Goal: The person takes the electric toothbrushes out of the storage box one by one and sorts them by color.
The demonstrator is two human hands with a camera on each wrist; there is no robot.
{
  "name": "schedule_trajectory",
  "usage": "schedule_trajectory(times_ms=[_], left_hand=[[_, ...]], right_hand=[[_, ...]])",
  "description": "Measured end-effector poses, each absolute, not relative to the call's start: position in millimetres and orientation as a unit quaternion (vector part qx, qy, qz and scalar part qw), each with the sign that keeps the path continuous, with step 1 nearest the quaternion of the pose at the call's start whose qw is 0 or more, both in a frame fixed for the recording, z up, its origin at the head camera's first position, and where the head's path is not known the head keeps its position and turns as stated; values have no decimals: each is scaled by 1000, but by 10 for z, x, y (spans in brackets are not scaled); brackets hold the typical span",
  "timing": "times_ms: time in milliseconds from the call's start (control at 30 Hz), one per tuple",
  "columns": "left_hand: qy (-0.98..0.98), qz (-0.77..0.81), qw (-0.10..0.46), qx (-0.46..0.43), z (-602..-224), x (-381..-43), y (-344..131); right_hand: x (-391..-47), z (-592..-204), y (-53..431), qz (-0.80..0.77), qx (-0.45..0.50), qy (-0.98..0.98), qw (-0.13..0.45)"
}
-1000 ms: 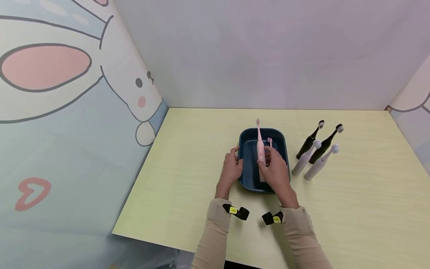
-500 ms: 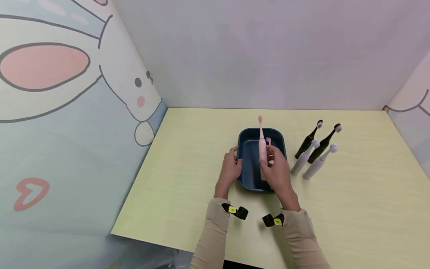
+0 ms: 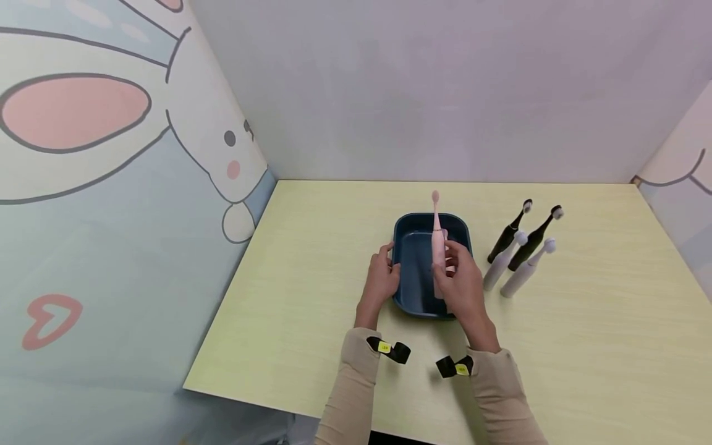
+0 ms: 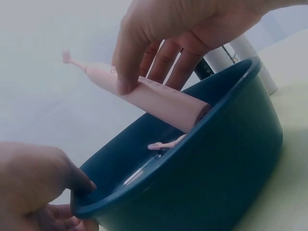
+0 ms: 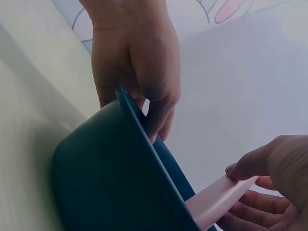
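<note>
A pink electric toothbrush (image 3: 439,247) is pinched by its handle between the thumb and fingers of my right hand (image 3: 464,287). It is held tilted over the dark blue basin (image 3: 414,262), brush head towards the back and handle base at the basin's opening. Lower down, a second pink toothbrush (image 4: 163,145) lies inside the basin; its handle is mostly hidden by the wall in the left wrist view. My left hand (image 3: 381,278) grips the basin's left rim, thumb inside and fingers outside, as the right wrist view (image 5: 132,62) also shows.
Right of the basin stand two black electric toothbrushes (image 3: 506,242) (image 3: 533,244) and two pale lilac ones (image 3: 499,269) (image 3: 520,278). They stand upright close together on the light wooden table (image 3: 311,278). A pale wall (image 3: 423,93) rises behind the table's back edge.
My right hand has shifted slightly to the right with the pink toothbrush, which now covers more of the second one in the head view. My left hand stays on the rim.
</note>
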State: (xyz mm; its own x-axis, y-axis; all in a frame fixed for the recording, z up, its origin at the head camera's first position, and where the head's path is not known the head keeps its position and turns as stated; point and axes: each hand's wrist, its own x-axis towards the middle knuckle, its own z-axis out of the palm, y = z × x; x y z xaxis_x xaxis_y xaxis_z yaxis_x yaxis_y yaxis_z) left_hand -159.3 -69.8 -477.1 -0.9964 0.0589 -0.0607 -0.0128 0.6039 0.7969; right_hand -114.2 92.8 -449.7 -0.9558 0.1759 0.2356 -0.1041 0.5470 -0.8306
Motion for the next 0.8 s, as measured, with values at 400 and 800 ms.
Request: schedule_trajectory(times_ms=[400,800], left_hand=[[894,446,37,12,-4769,-1585,-694],[893,449,35,15,-4775,-1592,-693]], right_hand=[[-1121,-4502,925,478,-25,-862,167],[-1027,-4474,970,489,-24,-848,205]])
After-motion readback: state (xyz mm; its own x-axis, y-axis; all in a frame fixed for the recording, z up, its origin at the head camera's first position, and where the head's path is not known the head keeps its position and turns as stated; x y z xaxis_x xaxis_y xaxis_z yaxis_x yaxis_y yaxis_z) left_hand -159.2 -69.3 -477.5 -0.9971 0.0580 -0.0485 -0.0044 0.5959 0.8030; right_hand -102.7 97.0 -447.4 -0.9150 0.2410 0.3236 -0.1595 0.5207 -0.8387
